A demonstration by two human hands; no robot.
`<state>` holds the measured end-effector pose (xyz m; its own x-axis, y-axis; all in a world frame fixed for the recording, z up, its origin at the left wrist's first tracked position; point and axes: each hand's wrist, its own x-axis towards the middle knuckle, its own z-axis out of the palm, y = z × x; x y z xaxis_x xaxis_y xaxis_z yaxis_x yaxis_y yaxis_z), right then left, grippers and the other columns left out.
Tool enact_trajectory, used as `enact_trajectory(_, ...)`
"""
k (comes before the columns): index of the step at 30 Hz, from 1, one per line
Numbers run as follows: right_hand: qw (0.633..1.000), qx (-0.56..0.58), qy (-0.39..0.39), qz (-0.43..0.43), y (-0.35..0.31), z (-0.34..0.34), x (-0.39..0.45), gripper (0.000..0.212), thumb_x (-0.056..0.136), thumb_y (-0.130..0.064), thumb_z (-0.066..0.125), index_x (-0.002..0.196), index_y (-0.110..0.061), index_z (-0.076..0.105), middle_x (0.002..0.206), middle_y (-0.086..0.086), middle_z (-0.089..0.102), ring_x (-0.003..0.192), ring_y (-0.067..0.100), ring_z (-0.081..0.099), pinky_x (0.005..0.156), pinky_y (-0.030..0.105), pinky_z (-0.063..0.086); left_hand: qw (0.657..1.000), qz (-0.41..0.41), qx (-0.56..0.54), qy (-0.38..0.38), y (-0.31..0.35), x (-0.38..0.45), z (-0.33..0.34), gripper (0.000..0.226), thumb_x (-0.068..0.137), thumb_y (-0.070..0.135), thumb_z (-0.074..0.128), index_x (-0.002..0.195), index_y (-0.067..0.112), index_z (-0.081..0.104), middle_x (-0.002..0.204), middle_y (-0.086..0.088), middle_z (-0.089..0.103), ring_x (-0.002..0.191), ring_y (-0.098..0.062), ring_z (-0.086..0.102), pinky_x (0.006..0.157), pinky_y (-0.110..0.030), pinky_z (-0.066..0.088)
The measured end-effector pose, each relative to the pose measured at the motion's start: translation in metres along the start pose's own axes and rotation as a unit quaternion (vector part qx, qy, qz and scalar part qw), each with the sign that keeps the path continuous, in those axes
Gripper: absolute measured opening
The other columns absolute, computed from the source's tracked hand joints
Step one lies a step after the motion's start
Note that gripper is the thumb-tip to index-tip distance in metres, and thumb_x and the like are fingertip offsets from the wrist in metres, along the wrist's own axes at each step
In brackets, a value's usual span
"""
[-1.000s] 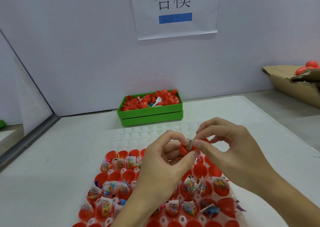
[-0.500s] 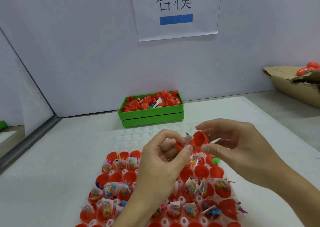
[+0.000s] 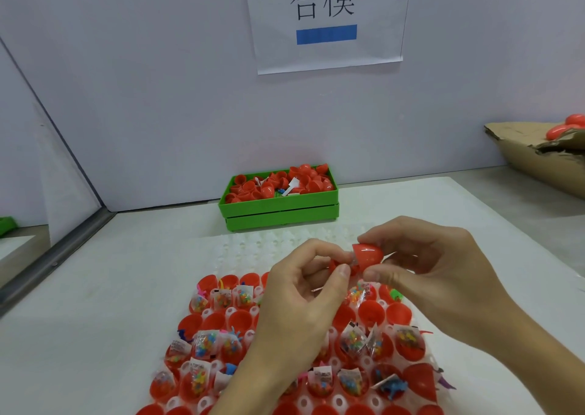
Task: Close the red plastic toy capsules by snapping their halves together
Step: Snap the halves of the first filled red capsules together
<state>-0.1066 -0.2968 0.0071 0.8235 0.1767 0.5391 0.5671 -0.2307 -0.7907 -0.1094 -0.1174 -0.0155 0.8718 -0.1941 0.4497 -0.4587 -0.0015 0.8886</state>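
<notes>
**Capsule halves meeting in mid-air**

Glossy red dome cap [image 3: 368,254], held above tray [image 3: 335,335] of open red halves stuffed with bagged toys. Green bin [image 3: 280,213] beyond on desk [image 3: 95,303]. Base half [image 3: 334,265] mostly hidden, pinched by left hand [image 3: 304,300]; cap pinched between right hand [image 3: 440,275] thumb and fingers [image 3: 376,235].

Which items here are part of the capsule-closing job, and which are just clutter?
In the job:
right hand holding red cap half
left hand holding lower half
tray of filled halves
green bin of loose halves

Lying about:
cardboard box
wall sign
</notes>
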Motion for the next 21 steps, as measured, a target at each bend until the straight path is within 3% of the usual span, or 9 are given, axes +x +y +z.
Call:
enact_trajectory(9, 1.0, 0.024, 0.001, 0.01, 0.0016, -0.0005, -0.0008, 0.031, 0.064, -0.027, 0.077, 0.095, -0.022, 0.074, 0.087, -0.007, 0.075, 0.081, 0.019, 0.073, 0.073, 0.029, 0.061, 1.0, -0.007, -0.004, 0.001, 0.003, 0.0013, 0.0007, 0.024, 0.089, 0.009, 0.067, 0.109, 0.023, 0.067, 0.101, 0.004, 0.076, 0.096, -0.015, 0.073, 0.081, -0.02, 0.056)
enact_trajectory(21, 0.999, 0.037, 0.008, 0.015, 0.0043, 0.0015, -0.0003, 0.034, 0.062, -0.03, 0.079, 0.095, -0.02, 0.075, 0.089, -0.005, 0.076, 0.082, 0.021, 0.074, 0.072, 0.029, 0.061, 1.0, 0.007, 0.023, 0.01, 0.0075, 0.0008, 0.0012, 0.023, 0.088, 0.003, 0.07, 0.09, 0.025, 0.069, 0.091, 0.002, 0.076, 0.087, -0.014, 0.073, 0.073, -0.016, 0.055)
